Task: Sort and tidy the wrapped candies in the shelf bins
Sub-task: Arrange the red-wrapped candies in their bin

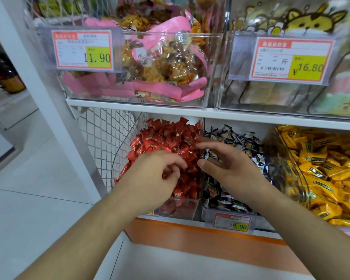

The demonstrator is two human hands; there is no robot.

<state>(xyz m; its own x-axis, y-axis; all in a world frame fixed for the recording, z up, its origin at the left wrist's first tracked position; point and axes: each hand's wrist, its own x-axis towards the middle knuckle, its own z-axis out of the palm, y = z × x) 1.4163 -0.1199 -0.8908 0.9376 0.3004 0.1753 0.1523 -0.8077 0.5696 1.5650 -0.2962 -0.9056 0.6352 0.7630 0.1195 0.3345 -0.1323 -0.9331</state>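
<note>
A clear bin (178, 209) on the lower shelf is heaped with red wrapped candies (166, 136). Beside it on the right, a second bin holds dark blue and white wrapped candies (238, 138). My left hand (150, 174) rests on the red heap with its fingers curled down into the candies; whether it grips one is hidden. My right hand (228, 162) hovers over the divide between the two bins, fingers spread and pointing left toward the red candies, holding nothing.
A bin of yellow wrapped candies (327, 174) stands at the far right. Upper shelf bins hold pink snack packets (160, 63) and pale packets (291, 93). A white shelf post (38, 77) and wire mesh (101, 142) lie left. Price tag (232, 222) below.
</note>
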